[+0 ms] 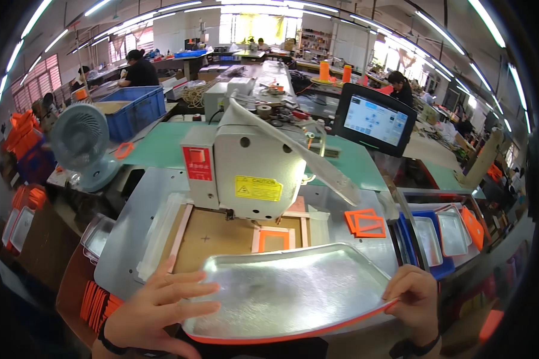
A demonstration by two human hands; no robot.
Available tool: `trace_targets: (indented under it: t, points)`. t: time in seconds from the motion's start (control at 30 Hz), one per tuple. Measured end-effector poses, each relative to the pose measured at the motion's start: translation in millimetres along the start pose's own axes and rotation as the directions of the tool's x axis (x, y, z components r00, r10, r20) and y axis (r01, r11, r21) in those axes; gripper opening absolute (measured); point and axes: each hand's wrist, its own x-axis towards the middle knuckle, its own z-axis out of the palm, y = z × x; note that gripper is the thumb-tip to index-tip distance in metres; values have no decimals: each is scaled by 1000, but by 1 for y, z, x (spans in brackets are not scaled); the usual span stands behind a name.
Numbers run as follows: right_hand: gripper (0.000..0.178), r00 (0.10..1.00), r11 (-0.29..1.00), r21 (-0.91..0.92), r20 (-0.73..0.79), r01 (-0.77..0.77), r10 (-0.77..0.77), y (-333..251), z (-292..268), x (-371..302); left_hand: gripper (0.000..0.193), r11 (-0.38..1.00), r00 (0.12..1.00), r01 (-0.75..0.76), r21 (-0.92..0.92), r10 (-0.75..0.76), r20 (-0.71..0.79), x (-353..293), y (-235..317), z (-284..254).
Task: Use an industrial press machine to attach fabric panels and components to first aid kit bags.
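In front of me is a wide, shiny, silvery panel with a raised, rounded rim, tilted toward me. Orange material shows along its near edge. My right hand pinches the panel's right corner between thumb and fingers. At the left end, my left hand has its fingers spread, with the fingertips over or against the panel's edge. Just beyond the panel, an orange rectangular frame lies in a pale holder on a brown board, under the head of a sewing machine.
Two loose orange frames lie right of the board. A blue bin with silvery panels stands at the right. At the left are a fan and a carton of orange pieces. A screen stands beyond; people sit farther back.
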Motion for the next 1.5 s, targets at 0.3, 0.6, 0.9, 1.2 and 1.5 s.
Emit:
trace_targets:
  t: [0.3, 0.6, 0.9, 1.2, 1.5]
  points:
    - [16, 983, 996, 28, 164, 82, -85, 51, 64, 49, 25, 978, 950, 207, 4, -200, -241, -15, -54, -8]
    - [14, 951, 947, -223, 254, 233, -174, 66, 87, 55, 24, 967, 975, 176, 184, -147, -164, -8, -92, 6]
    - [19, 892, 783, -465, 379, 413, -245, 79, 95, 45, 22, 930, 989, 145, 337, -140, -38, -9, -107, 30]
    - [18, 877, 715, -532, 407, 454, -255, 79, 96, 42, 18, 921, 985, 159, 356, -170, -2, -7, -99, 29]
    - [13, 868, 771, -465, 445, 434, -220, 78, 96, 47, 30, 881, 851, 32, 471, -272, 450, 57, -98, 18]
